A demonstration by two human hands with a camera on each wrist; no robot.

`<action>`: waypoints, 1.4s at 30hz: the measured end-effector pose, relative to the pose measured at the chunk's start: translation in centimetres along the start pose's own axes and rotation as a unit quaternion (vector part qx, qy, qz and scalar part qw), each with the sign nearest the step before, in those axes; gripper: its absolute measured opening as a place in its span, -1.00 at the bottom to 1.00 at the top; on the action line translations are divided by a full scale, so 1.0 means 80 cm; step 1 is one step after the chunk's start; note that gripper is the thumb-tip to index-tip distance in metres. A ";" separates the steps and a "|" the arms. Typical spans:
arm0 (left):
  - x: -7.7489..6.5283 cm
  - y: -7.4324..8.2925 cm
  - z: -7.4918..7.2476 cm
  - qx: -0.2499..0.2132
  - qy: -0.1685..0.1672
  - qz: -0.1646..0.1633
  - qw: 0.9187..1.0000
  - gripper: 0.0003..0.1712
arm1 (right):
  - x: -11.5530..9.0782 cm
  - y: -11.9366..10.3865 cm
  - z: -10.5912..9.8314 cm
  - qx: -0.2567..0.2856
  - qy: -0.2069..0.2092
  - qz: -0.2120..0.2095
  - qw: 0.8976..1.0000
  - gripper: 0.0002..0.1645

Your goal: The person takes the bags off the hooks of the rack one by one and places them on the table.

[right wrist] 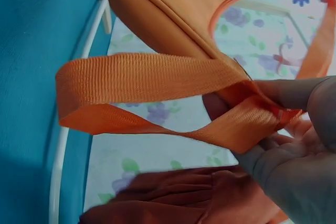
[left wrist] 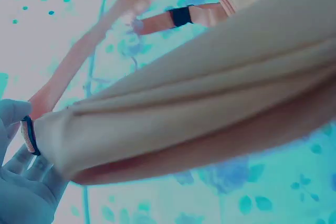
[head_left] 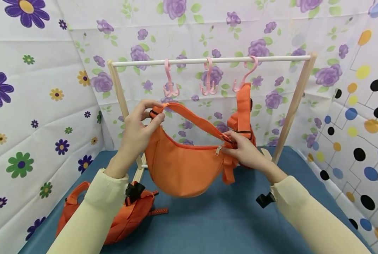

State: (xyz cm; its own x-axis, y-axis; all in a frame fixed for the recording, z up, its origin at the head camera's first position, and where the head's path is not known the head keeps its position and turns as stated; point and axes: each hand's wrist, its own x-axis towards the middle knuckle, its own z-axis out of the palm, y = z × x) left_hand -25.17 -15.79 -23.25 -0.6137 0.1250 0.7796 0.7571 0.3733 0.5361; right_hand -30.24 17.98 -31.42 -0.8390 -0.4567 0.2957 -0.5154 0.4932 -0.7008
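One smooth orange crescent bag (head_left: 184, 169), ribbed webbing strap (right wrist: 152, 77), curved pink hooks (head_left: 208, 76)

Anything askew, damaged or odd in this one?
The rightmost pink hook slants oddly from the white rail, while the other two hooks hang nearly upright. The left wrist view has an odd cyan tint. The held bag shows no obvious damage.

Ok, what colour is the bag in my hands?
The held bag is orange, clearest in the head view.
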 end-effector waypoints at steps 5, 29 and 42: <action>-0.017 -0.019 -0.011 0.019 -0.021 -0.042 0.999 -0.71 | -0.025 -0.002 -0.011 0.006 0.008 0.001 1.000 -0.56; -0.079 -0.092 -0.016 0.033 -0.224 -0.170 0.959 -0.73 | -0.078 0.032 -0.027 0.163 -0.045 0.057 0.984 -0.57; -0.105 -0.113 -0.008 0.009 -0.288 -0.200 0.936 -0.72 | -0.088 0.050 -0.014 0.173 -0.085 0.091 0.977 -0.53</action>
State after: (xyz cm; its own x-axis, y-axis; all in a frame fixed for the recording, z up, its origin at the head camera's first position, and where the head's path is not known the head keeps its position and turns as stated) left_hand -26.70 -20.81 -34.39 -0.8708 0.4444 0.2104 0.4393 0.5109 0.7389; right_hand -26.61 23.99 -35.55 -0.8547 -0.5162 0.0541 -0.2457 0.3105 -0.9183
